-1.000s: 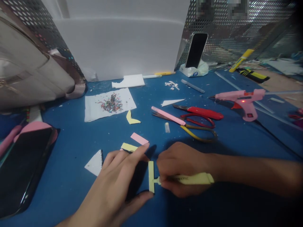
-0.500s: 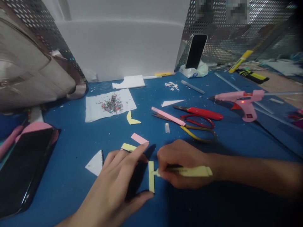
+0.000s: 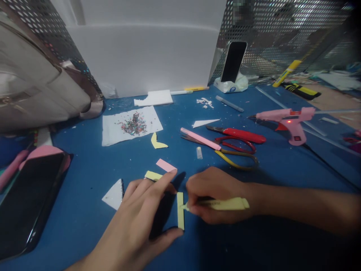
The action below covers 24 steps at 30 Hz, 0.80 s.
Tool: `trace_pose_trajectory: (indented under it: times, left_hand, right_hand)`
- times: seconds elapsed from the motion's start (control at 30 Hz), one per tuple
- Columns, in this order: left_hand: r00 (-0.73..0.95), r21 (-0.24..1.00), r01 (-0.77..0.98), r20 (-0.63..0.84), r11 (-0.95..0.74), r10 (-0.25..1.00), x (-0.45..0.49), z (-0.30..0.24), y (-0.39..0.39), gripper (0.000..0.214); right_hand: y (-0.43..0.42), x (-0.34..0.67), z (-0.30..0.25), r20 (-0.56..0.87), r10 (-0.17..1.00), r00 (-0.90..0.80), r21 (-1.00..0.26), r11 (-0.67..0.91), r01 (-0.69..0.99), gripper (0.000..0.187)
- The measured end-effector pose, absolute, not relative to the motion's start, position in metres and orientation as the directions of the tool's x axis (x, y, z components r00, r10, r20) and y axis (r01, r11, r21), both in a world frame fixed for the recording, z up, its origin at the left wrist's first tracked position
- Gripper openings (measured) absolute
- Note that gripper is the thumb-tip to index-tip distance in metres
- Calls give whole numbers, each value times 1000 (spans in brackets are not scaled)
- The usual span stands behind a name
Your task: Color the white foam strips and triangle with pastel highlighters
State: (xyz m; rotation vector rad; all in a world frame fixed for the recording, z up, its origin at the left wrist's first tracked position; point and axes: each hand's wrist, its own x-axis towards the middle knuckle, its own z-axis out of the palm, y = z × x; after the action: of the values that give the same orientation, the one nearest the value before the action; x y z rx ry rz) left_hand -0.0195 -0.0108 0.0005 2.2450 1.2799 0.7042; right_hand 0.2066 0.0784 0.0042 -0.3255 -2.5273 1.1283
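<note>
A narrow yellow strip (image 3: 180,210) lies upright on the blue table (image 3: 84,169). My right hand (image 3: 217,195) is closed on a pale yellow marker (image 3: 222,204), its tip against the strip's right edge. My left hand (image 3: 138,222) rests flat beside the strip, fingers spread, index finger near the strip's top and thumb at its bottom end. Just above the left fingers lie a yellow piece (image 3: 153,175) and a pink piece (image 3: 166,165). A white triangle (image 3: 114,195) sits to the left.
Red-handled pliers (image 3: 239,133), yellow-handled scissors (image 3: 231,154) and a pink stick (image 3: 200,138) lie behind my right hand. A pink glue gun (image 3: 287,118) stands at the right. A white sheet with glitter (image 3: 131,124), a phone (image 3: 28,199) at left, a propped phone (image 3: 233,61).
My right hand has moved the marker up along the strip's right edge, from near its lower part toward the middle. The left hand has stayed put.
</note>
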Motion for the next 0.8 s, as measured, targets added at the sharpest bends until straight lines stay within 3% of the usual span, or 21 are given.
trace_pose_trajectory:
  times: [0.07,0.2,0.4,0.57,0.8]
  left_hand:
    - [435,613,642,203,-460,878,-19,0,-11,79]
    - [436,615,640,202,-460,877,-19,1,-11,81]
    - [433,619,643,191,-451,881,-20,0,-11,79]
    - [444,617,635,201,-465,873,-21,-1,-11,81]
    - [440,605,643,210,-469,873,-22,-2,-11,81]
  right_hand:
    - [78,206,4,216,354,-910,-730,678,90,16]
    - [80,206,5,197,515,-834,-723,651,231,15]
    - [79,206,2,245,334,-910,-729,682,54,15]
    - [79,207,5,177,530,-829,-744,624,240,18]
    - [78,207,3,192,445,-875,-747,644,163,16]
